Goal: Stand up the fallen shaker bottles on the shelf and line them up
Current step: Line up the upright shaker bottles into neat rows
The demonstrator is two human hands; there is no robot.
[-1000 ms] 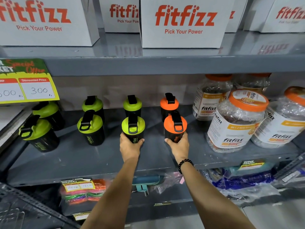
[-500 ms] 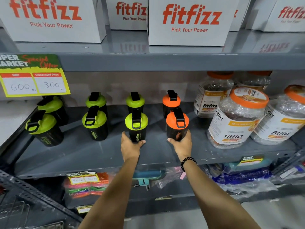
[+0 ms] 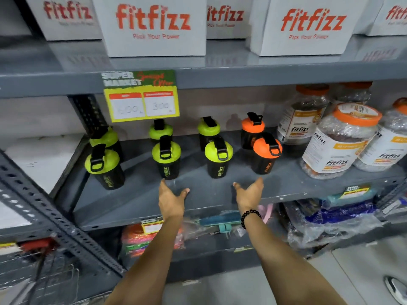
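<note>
Several black shaker bottles stand upright in two rows on the grey shelf [image 3: 136,201]. The front row holds three green-lidded bottles [image 3: 105,168], [image 3: 166,160], [image 3: 218,159] and an orange-lidded one [image 3: 265,156]. Behind them stand green-lidded bottles [image 3: 160,130], [image 3: 208,130] and an orange-lidded bottle [image 3: 252,128]. My left hand [image 3: 171,199] hovers open just in front of the second front bottle, touching nothing. My right hand [image 3: 250,193], a black bead bracelet on its wrist, is open below the orange front bottle and holds nothing.
Large fitfizz jars with orange lids [image 3: 339,139] crowd the shelf's right end. A yellow price sign [image 3: 141,97] hangs from the shelf above, which carries white fitfizz boxes [image 3: 152,25]. Bagged goods [image 3: 330,221] lie on the lower shelf. A perforated metal upright [image 3: 55,219] slants at the left.
Both hands have let go of the green and orange front bottles and drawn back toward the shelf's front edge. The view has swung left.
</note>
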